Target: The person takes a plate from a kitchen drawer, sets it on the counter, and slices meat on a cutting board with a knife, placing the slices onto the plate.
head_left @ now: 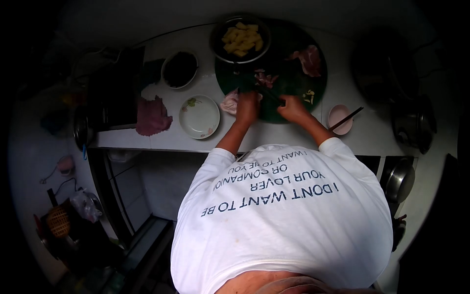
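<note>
Head view: R hand (294,109) closed on knife (272,97); L hand (248,107) curled beside pale meat (228,103), hold unclear. Meat prob. soft, slippery; best pinned w/ fingertips tucked.

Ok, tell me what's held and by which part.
The right hand holds a knife by its handle. The left hand touches pale meat, its grip unclear.

The right hand (292,109) holds a knife (270,95).
</note>
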